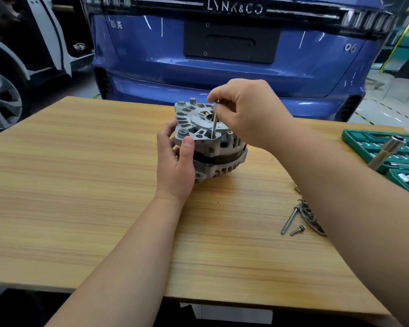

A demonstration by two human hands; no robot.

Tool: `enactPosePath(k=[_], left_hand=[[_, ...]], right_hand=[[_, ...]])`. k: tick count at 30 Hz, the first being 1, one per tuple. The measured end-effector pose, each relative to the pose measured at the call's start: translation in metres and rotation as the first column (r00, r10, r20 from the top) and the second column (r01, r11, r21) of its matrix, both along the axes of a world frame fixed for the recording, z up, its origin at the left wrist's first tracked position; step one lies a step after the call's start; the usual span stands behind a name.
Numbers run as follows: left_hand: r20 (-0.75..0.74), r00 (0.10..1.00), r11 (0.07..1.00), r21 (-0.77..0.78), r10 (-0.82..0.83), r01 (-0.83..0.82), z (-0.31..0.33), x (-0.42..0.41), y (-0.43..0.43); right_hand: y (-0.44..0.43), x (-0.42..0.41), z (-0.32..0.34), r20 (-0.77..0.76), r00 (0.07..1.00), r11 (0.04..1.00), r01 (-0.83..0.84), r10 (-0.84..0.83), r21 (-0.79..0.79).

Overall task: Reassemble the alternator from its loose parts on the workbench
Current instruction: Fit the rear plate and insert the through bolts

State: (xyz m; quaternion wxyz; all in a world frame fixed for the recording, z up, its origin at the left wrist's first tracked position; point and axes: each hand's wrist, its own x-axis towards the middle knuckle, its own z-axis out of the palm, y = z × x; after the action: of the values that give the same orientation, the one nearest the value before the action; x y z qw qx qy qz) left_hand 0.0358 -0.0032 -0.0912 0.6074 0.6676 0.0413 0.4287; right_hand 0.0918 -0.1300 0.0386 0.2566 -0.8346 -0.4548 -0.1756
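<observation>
A blue car is filling the background, its tail facing the bench, and a white car is standing to its left. The wooden bench is taking up most of the view. A green socket case is lying open at its right edge, with a chrome socket tool resting across it.

The alternator is sitting near the middle of the bench, toward the far edge, tilted so that its webbed end housing is facing up and toward the camera.

The left hand is gripping the alternator's left side: the thumb is pressing on the housing rim beside a mounting ear and the fingers are curling round behind. The right hand is hovering over the housing, its thumb and fingertips pinching the head of a long bolt. That bolt is standing nearly upright, its lower end sitting in a hole at the near edge of the housing.

Under the right forearm a dark metal part is lying partly hidden. Just beside it a loose long bolt and a short bolt are lying on the wood.
</observation>
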Motion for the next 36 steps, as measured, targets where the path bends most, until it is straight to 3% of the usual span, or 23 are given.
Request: enactPosePath(k=[2,11,18,23,26,36], left_hand=[[-0.004,1.000,1.000,0.001,-0.004,0.004,-0.001,0.000,0.000],[-0.010,1.000,1.000,-0.009,-0.010,0.010,-0.001,0.001,-0.001],[-0.018,1.000,1.000,-0.022,-0.019,0.018,-0.001,0.001,-0.001],[-0.016,1.000,1.000,-0.022,-0.021,0.020,-0.001,0.001,-0.002],[-0.015,1.000,1.000,-0.024,-0.020,0.020,-0.002,0.002,-0.001],[-0.025,1.000,0.999,-0.030,-0.018,0.017,-0.002,0.001,-0.001]], right_hand=[[0.000,-0.004,-0.004,0.034,0.999,0.999,-0.020,0.022,-0.045],[-0.004,0.002,0.010,-0.198,0.980,0.996,-0.038,0.023,-0.076],[0.007,0.003,0.003,-0.113,0.991,0.996,0.060,-0.067,-0.065],[0.000,0.007,0.010,-0.158,0.987,0.996,0.014,-0.029,-0.091],[-0.008,0.009,0.014,-0.136,0.990,0.998,0.033,-0.039,-0.046],[0.004,-0.007,0.008,-0.016,0.999,0.989,0.041,-0.044,-0.143]])
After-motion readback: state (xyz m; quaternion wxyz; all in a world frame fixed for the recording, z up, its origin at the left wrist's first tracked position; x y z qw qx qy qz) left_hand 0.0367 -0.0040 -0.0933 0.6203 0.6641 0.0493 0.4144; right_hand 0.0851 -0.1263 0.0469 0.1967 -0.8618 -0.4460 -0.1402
